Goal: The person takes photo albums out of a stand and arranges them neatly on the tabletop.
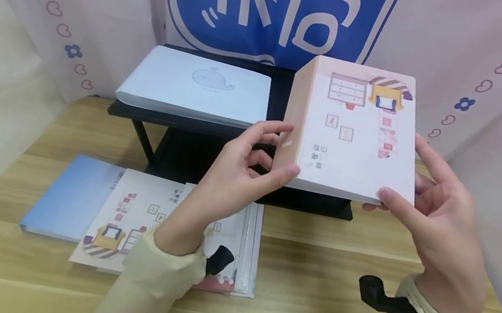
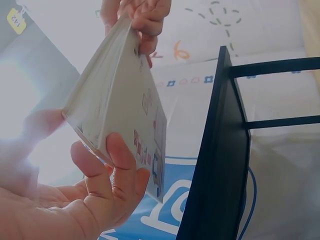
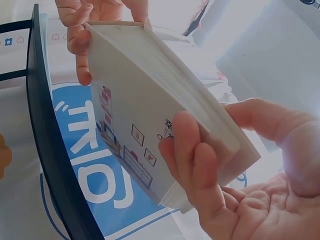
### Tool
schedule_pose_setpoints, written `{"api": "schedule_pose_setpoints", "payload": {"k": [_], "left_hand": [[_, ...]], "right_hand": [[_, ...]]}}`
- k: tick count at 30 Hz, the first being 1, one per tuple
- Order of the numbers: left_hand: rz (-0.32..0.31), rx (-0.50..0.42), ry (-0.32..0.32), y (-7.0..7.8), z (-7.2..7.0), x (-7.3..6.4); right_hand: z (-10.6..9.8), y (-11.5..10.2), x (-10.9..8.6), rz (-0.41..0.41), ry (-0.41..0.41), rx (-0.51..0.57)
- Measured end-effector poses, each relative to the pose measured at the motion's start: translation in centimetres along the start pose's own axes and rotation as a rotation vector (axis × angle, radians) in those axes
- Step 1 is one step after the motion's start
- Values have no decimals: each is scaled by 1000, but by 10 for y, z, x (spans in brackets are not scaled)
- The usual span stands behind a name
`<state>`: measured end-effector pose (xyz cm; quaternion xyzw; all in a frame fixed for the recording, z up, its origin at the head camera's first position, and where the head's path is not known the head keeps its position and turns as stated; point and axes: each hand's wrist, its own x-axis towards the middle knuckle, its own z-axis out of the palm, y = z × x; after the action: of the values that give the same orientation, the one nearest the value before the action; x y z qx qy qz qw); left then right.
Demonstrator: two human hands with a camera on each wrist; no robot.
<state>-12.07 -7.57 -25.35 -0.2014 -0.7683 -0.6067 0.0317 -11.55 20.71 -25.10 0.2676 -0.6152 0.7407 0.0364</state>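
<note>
Both hands hold up a thick white album (image 1: 361, 135) with a peach spine and printed furniture drawings on its cover. It is tilted above the front right of a black stand. My left hand (image 1: 244, 171) grips the spine side, thumb at the lower corner. The right hand (image 1: 441, 223) pinches the opposite side, thumb on the cover and fingers behind. In the left wrist view, the left hand's fingers (image 2: 120, 165) press the album's (image 2: 135, 110) far cover. Page edges show between the covers in the right wrist view, where the right hand (image 3: 220, 185) holds the album (image 3: 135, 100).
A pale blue album (image 1: 203, 87) with a whale drawing lies on the black stand (image 1: 178, 123). On the wooden table (image 1: 308, 295), a blue album (image 1: 74, 198) and a white printed album (image 1: 129, 187) overlap, partly behind the left forearm. A blue-and-white patterned cloth (image 1: 273, 8) hangs behind.
</note>
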Motion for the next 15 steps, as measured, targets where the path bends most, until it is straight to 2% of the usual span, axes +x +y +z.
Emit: {"api": "schedule_pose_setpoints", "payload": {"k": [5,9,15], "left_hand": [[-12,-3,-22,-2,0,-3],[-13,-3,-29,-2,0,-5],[-9,-1,-43,-1,0,-8]], "right_hand": [[1,-1,-3,8,23,-36],[1,-1,-5,19,20,-34],[-1,-4,-6,37,-7,-88]]}}
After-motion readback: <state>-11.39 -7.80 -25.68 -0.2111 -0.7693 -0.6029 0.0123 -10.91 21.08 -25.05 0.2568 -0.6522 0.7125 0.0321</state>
